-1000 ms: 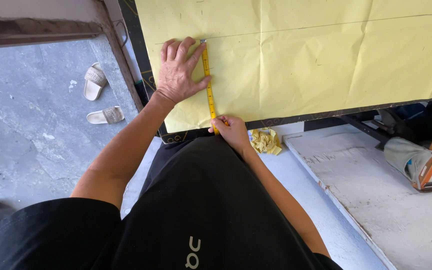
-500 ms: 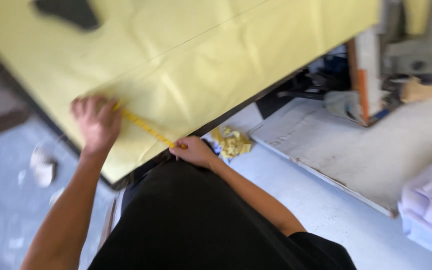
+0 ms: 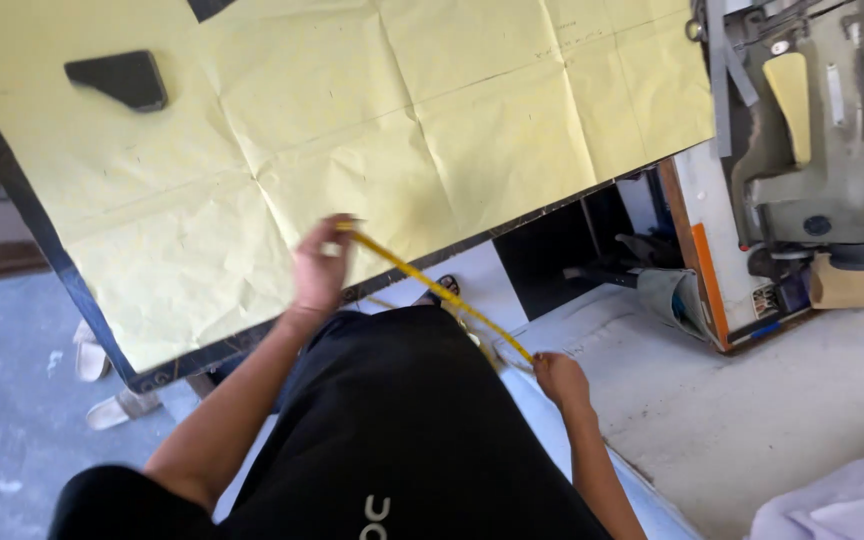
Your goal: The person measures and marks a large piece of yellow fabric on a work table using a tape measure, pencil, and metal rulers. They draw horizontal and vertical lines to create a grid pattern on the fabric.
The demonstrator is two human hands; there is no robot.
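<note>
Off the yellow paper [image 3: 372, 130] now, tape measure [image 3: 432, 290].

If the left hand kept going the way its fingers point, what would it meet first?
Probably the yellow paper sheet on the table: the left hand, gripping the measuring tape, points up across it. Depth is unclear.

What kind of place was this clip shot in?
Most likely a small tailoring or sewing workshop: an industrial sewing machine stands at right, yellow pattern paper covers the table, and both hands stretch a yellow measuring tape.
</note>
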